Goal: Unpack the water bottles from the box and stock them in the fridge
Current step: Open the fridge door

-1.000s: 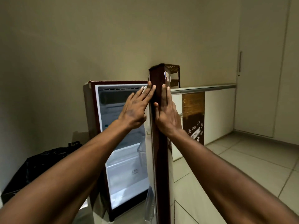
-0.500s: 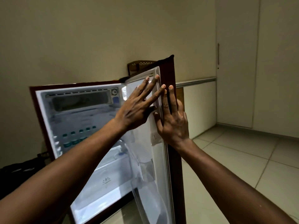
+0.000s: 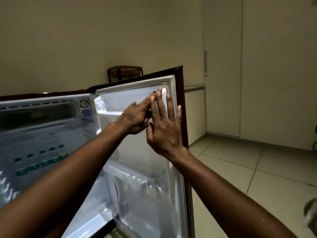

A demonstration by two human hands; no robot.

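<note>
A small dark-red fridge [image 3: 42, 97] stands open, its white lit inside facing me. Several water bottles [image 3: 41, 160] with green caps and labels stand in a row on an inner shelf at the left. The fridge door [image 3: 151, 186] is swung wide to the right, showing its white liner and clear door racks. My left hand [image 3: 135, 117] lies flat on the upper part of the door liner, fingers stretched. My right hand [image 3: 164, 127] is beside it, fingers spread near the door's outer edge. Neither hand holds anything. The box is out of view.
A brown perforated rack [image 3: 125, 73] stands behind the fridge top. A low white counter [image 3: 194, 114] runs along the wall to the right, with a tall white cupboard door [image 3: 223, 66] beyond. Tiled floor [image 3: 248, 177] extends at the right.
The fridge door has swung much wider open to the right. Both hands moved from its front edge onto the inner liner, and my view has shifted closer and to the right.
</note>
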